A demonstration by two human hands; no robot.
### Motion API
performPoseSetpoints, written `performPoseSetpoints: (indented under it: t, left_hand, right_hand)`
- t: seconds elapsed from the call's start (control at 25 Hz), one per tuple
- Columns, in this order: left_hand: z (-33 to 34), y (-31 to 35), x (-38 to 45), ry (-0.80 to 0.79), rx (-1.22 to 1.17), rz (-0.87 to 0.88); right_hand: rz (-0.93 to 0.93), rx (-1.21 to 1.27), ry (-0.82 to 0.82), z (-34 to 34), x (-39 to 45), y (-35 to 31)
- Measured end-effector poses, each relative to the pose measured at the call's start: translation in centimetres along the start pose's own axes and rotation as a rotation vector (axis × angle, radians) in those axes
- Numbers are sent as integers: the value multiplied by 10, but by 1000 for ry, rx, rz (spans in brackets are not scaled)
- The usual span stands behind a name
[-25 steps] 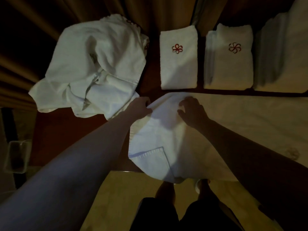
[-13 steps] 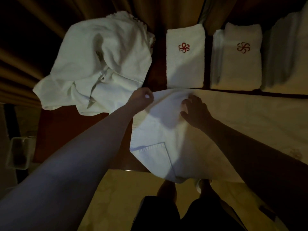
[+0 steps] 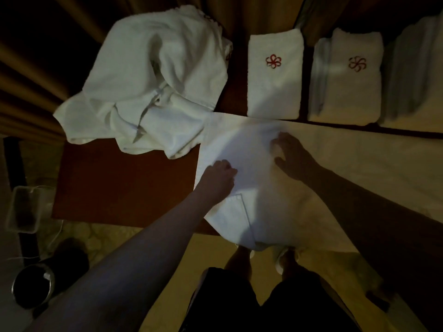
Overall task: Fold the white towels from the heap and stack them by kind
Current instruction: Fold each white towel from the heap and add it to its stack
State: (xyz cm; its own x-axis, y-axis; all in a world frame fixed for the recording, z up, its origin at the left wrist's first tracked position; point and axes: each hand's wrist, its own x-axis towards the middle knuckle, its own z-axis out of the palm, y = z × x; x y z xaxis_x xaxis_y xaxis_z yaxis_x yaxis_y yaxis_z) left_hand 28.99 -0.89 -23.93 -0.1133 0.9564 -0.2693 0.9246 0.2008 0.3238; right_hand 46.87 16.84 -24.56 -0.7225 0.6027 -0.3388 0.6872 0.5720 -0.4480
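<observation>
**Both hands flat on the spread towel, long way runs right**

The spread towel (image 3: 335, 168) fills the frame's centre and right, long axis off to the right, near edge drooping over the table (image 3: 124, 183). The heap (image 3: 153, 80) sits upper left. Left hand (image 3: 219, 174) rests near its left end, fingers loosely bent, gripping nothing I can see; right hand (image 3: 291, 155) presses with spread fingers just right.

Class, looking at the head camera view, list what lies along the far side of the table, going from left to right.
Heap of unfolded towels → folded towel with a red emblem → stack of folded emblem towels → tall stack of plain folded towels.
</observation>
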Motion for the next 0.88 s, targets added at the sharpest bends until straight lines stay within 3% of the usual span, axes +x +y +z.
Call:
performPoseSetpoints:
  t: [0.08, 0.16, 0.36, 0.68, 0.88]
  left_hand:
    - [1, 8, -6, -90, -96, -124]
    - [4, 12, -13, -111, -122, -207]
    - [12, 24, -33, -170, -310, -425]
    - [12, 32, -73, -326, -187, -482]
    - [18, 26, -97, -253, -326, -628]
  right_hand:
    - [14, -14, 157, 13, -21, -12]
    - [48, -2, 204, 32, -49, -29]
    - [24, -192, -48, 61, -89, -33]
    - [42, -145, -128, 59, -108, -28]
    - [12, -180, -183, 63, -120, -22]
